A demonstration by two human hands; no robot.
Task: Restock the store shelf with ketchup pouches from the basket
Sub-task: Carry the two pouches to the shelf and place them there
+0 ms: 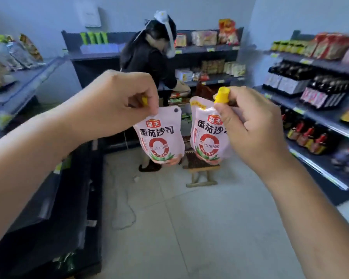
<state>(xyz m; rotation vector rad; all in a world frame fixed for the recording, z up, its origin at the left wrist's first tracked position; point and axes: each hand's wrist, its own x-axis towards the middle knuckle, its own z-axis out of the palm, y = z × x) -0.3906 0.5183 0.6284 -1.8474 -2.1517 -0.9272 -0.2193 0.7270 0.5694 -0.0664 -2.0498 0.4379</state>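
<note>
**In the aisle, a ketchup pouch in each hand**

Between the shelving runs, the left hand (pixel 117 105) is pinched shut on the yellow cap (pixel 144 100) of the left ketchup pouch (pixel 159 137); the right hand (pixel 250 125) is closed the same way just under the yellow spout cap (pixel 222 95) of the right ketchup pouch (pixel 208 137); both pouches hang free at chest height, near each other but apart, print facing the camera.

They look soft and full, sagging at the base; probably light enough for a finger pinch, yet the film seems slick and would likely swing or buckle if gripped mid-body; the rigid cap and neck are the surest hold, with the belly supported when setting each one upright.

The basket is not in view; the right-hand shelf (pixel 314 117) carries dark bottles (pixel 322 93) and red bags (pixel 330 45); the left shelf (pixel 28 81) holds blurred packets; a second person (pixel 149 59) works at the back shelving (pixel 210 51), beside a small wooden stool (pixel 201 174).
</note>
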